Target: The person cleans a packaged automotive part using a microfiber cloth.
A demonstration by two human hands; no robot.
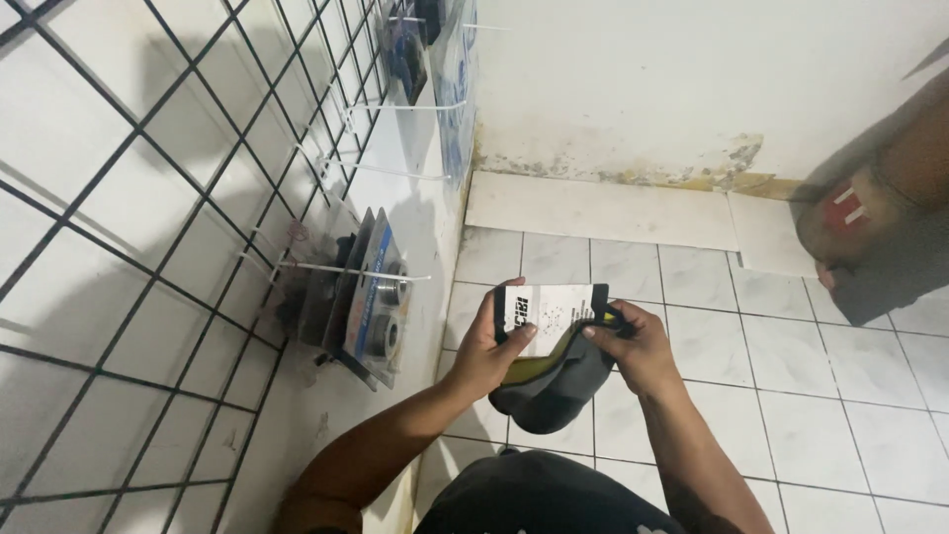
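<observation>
Hands up front over tiled floor (751,396): my left hand (486,351) & right hand (638,346) both closed on black folded rubber piece w/ white card (554,346), near wall grid rack (198,198) w/ packaged bearings (381,297).

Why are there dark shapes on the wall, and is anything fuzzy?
Head view: light casts soft shadows of the hanging blister packs on the white wall behind the wire grid; the left hand and right hand holding the carded black item look fairly sharp; another person's limb at right is dim and blurred.
</observation>
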